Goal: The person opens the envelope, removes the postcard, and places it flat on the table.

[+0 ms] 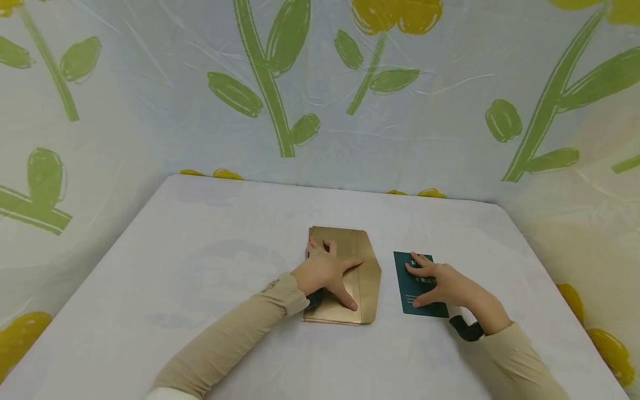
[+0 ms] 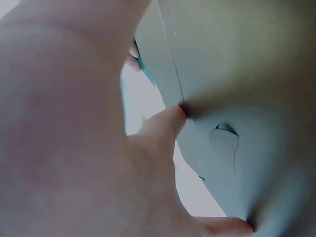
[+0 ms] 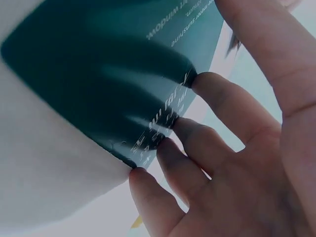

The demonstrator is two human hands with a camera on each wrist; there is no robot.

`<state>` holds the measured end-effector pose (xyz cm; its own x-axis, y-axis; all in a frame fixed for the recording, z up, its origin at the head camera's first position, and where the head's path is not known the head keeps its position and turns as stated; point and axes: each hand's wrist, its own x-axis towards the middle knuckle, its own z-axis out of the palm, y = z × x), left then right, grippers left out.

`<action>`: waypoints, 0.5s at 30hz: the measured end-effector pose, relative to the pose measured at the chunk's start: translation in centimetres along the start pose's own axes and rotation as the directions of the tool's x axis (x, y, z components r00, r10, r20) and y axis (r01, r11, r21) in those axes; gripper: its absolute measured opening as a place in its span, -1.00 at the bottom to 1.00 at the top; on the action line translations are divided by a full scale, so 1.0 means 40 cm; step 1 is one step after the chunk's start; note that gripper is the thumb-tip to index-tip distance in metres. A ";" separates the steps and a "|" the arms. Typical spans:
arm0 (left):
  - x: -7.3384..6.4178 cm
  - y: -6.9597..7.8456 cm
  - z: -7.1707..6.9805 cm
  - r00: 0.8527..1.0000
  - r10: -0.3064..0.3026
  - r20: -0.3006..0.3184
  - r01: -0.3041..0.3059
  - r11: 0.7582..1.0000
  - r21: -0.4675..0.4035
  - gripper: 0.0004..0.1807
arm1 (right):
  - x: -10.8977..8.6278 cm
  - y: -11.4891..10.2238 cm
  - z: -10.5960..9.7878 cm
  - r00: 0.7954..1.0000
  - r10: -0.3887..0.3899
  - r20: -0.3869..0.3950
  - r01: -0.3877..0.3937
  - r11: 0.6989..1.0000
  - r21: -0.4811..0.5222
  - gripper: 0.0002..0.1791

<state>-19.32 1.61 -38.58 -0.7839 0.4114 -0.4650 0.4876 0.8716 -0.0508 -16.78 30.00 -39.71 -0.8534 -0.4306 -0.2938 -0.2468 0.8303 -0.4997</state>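
A small stack of gold envelopes (image 1: 369, 289) lies on the table, its top flap pointing right. My left hand (image 1: 322, 270) rests on the stack with thumb and fingers spread wide. In the left wrist view, fingertips press on the shiny gold surface (image 2: 237, 59). To the right lies a dark green card (image 1: 411, 288) with pale printed text. My right hand (image 1: 452, 284) touches this card from its right side, fingers spread. The right wrist view shows the fingertips set down on the card (image 3: 84, 64) across its printed lines.
The table (image 1: 225, 222) has a white cover and rounded far corners. A pale sheet (image 1: 425, 128) with green leaves and yellow flowers hangs behind it and along both sides. A black strap (image 1: 467, 329) sits at my right wrist.
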 end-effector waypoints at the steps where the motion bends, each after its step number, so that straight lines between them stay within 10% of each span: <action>1: 0.001 0.003 -0.002 1.000 0.004 -0.001 -0.004 1.000 0.000 0.23 | 0.000 0.004 -0.001 1.000 0.001 0.001 -0.001 1.000 0.002 0.03; 15: 0.026 0.074 -0.021 1.000 -0.025 -0.008 0.025 0.998 0.052 0.22 | -0.021 0.061 -0.027 0.999 0.038 -0.018 -0.038 0.999 0.022 0.02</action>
<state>-19.01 4.84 -38.45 -0.7988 0.3916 -0.4568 0.4870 0.8666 -0.1087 -17.14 32.76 -39.81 -0.8705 -0.3921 -0.2977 -0.2044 0.8380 -0.5060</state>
